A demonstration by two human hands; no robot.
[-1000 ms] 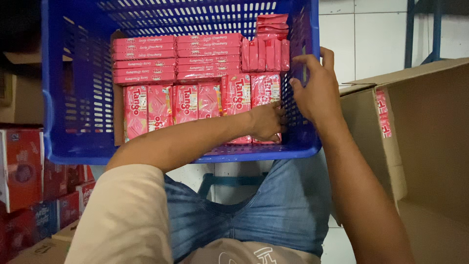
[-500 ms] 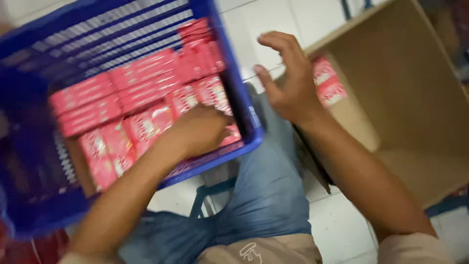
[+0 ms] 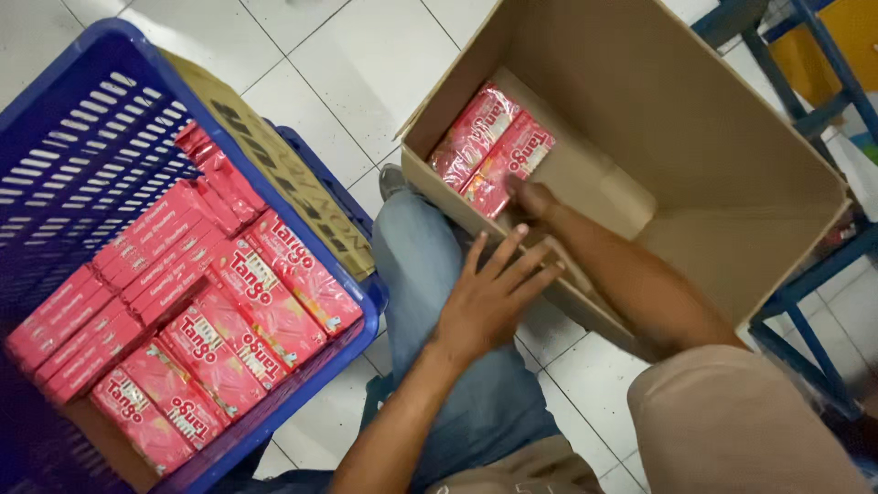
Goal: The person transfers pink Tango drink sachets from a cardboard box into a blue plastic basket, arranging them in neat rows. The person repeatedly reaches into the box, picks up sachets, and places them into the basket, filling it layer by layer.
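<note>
My left hand (image 3: 494, 293) is open with its fingers spread, resting over my jeans-clad knee against the outer wall of a cardboard box (image 3: 732, 174). It holds nothing. My right hand (image 3: 532, 198) reaches down inside the box and touches the near end of two red snack packets (image 3: 489, 151) lying side by side in the box's left corner. The box wall hides most of its fingers, so its grip is unclear. To the left, a blue plastic crate (image 3: 82, 137) holds several rows of the same red packets (image 3: 247, 302).
A strip of cardboard (image 3: 274, 165) leans along the crate's right side. A blue metal frame (image 3: 805, 302) stands under and behind the box at the right. White floor tiles (image 3: 338, 64) show between the crate and the box.
The view has swung from the crate to the box. My left hand came out of the crate with nothing in it. My right hand left the crate's rim and went into the box.
</note>
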